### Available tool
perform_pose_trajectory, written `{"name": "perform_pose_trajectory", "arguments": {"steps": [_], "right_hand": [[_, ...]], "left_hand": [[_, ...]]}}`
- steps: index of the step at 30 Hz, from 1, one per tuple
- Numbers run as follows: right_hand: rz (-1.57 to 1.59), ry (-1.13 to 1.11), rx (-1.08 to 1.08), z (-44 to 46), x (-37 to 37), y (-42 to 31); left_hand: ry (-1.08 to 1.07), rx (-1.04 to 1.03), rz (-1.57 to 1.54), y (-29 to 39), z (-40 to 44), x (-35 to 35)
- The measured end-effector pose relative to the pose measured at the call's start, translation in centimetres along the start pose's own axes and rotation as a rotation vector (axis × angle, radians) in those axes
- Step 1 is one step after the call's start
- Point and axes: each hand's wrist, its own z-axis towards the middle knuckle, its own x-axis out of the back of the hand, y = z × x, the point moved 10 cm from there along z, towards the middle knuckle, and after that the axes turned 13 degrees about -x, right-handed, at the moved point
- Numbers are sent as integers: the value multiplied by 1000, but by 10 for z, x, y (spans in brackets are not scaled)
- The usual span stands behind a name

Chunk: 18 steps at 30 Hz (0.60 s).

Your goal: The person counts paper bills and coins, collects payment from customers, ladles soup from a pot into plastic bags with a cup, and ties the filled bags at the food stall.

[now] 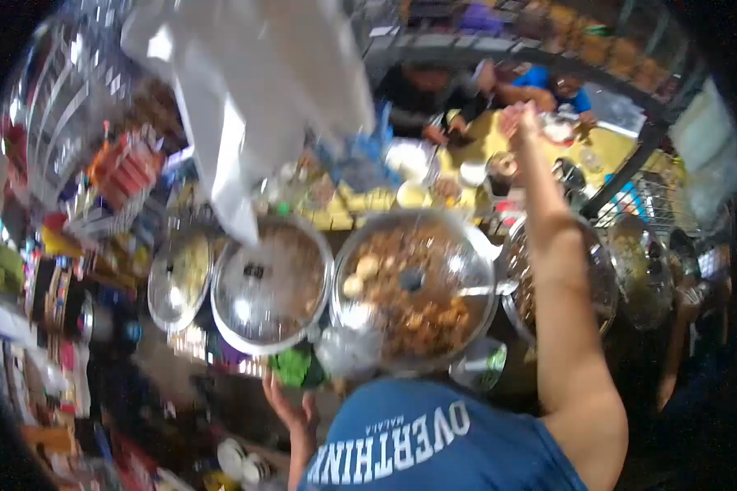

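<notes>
My right arm stretches forward over the pots, and my right hand (519, 121) is above the yellow-covered counter on the far side. Its fingers are smeared by motion, so what it holds, if anything, is unclear. Down near my body, my left hand (293, 416) has its fingers spread and holds nothing visible. Just beyond it lie a bright green item (297, 366) and a clear plastic bag (348, 352). In front of me is a big lidded pot (434, 323) of brown stew with pale round pieces. A second lidded pot (272, 278) stands to its left.
Another glass-lidded pot (180, 282) sits further left, and more covered pots (630, 262) line the right. White plastic sheeting (262, 90) hangs at the upper left. People sit across the yellow counter (487, 135), which holds bowls. Another person's hand (692, 299) is at the far right.
</notes>
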Motion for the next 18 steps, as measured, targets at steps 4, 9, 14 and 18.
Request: {"name": "perform_pose_trajectory", "arguments": {"steps": [4,9,14,18], "right_hand": [[-89,-24,15,-22,-4,-22],[10,-14,-35,-11,14,-37],[-79,-83,-18,-72,-15,-34],[-33,-39,31,-57,1,-42]], "left_hand": [[8,-61,-92,25,35,-9],[-17,-43,-56,17,33,0],[-20,-4,33,18,37,21],[10,-19,0,14,36,26]]}}
